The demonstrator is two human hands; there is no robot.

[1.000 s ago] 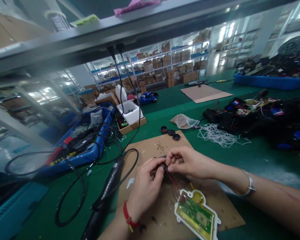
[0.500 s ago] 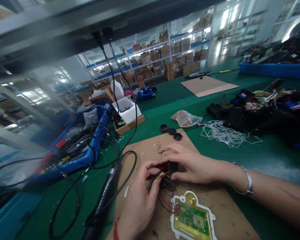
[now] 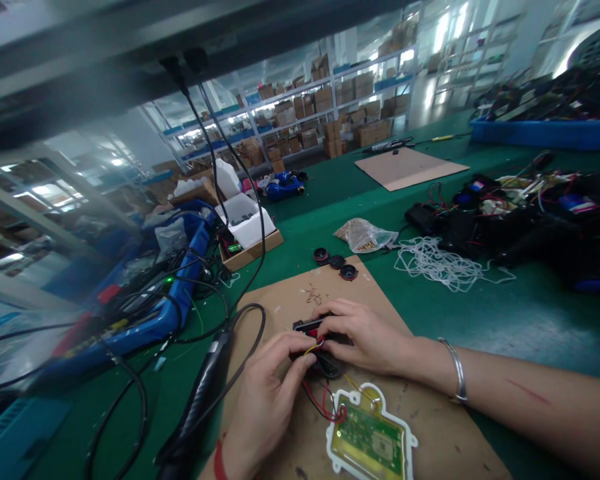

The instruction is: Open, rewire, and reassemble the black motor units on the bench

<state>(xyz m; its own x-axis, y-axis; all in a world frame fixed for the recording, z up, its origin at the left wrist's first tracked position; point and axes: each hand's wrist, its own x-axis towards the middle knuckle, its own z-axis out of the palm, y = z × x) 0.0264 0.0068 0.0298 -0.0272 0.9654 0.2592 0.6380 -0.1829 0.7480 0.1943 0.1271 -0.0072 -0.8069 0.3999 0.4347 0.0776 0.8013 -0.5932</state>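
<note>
My left hand [image 3: 267, 400] and my right hand [image 3: 363, 333] meet over a brown cardboard mat [image 3: 280, 300]. Both are closed on a small black part [image 3: 307, 328] with red and yellow wires [image 3: 317, 400] running from it. The left fingers pinch the wires at the part; the right hand covers its far side. Those wires lead down to a yellow-green circuit board in a white frame [image 3: 370, 440], which lies flat on the mat just below the hands.
A black electric screwdriver [image 3: 200, 400] with its cable lies left of the mat. Three small black round parts [image 3: 335, 259], a bag of screws [image 3: 363, 235], white cord [image 3: 440, 263], a blue tray [image 3: 165, 313] and a heap of wired parts [image 3: 530, 213] lie on the green table [image 3: 530, 313].
The view has tipped downward and shifted. My right hand has lowered from pinching at the wires to covering the black part; both hands stay on it over the mat.
</note>
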